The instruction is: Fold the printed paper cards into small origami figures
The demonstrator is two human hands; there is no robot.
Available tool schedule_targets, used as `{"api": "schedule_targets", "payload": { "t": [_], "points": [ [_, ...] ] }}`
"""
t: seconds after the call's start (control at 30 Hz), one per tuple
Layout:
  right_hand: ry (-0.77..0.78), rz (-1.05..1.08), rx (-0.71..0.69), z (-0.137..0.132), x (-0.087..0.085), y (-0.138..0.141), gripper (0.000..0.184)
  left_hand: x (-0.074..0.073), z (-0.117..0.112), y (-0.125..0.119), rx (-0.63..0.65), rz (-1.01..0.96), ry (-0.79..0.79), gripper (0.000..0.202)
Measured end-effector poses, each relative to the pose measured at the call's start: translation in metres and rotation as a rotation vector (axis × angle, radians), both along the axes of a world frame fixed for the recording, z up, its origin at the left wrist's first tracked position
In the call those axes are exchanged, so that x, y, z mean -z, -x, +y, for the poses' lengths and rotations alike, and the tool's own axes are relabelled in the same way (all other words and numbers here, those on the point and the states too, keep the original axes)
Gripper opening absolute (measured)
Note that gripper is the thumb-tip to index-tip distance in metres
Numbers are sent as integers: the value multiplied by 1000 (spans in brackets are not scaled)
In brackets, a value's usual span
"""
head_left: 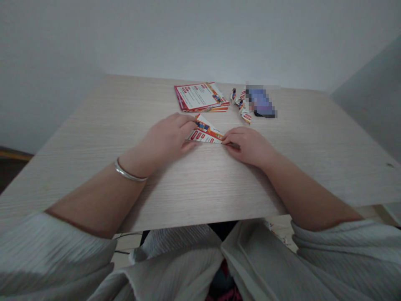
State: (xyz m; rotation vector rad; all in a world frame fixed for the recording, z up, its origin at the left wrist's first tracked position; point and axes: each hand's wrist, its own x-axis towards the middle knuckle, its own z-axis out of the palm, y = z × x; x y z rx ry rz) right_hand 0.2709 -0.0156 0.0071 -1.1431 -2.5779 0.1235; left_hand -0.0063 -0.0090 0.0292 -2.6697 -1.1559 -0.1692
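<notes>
A printed red, white and orange paper sheet (pixel 205 131), partly folded, lies on the light wooden table (pixel 94 138). My left hand (pixel 167 138) rests on the sheet's left part with fingers curled over its edge, pressing it down. My right hand (pixel 249 144) pinches the sheet's right corner against the table, fingers closed. A silver bangle circles my left wrist.
Farther back lies a stack of similar printed leaflets (pixel 200 97). To its right sit several small folded paper pieces (pixel 241 104) and a blurred dark object (pixel 261 102). Grey walls stand behind and to the right; the table's near edge is above my lap.
</notes>
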Motion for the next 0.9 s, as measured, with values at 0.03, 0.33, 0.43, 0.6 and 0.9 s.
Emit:
{"api": "schedule_targets", "payload": {
  "t": [0.03, 0.33, 0.43, 0.6, 0.9],
  "points": [
    [-4, -4, 11, 0, -1, 0, 21, 5, 2, -1, 82, 12, 51, 42],
    [-93, -65, 109, -3, -3, 14, 20, 7, -5, -16, 9, 118, 3, 39],
    [-89, -63, 124, -5, -3, 20, 19, 0, -11, -20, -30, 142, -3, 36],
    [-36, 61, 234, -10, -6, 27, 16, -4, -17, -24, -65, 122, -30, 37],
    [-31, 167, 209, -17, -4, 39, 8, 6, -22, -30, 97, -46, -173, 28]
  ]
}}
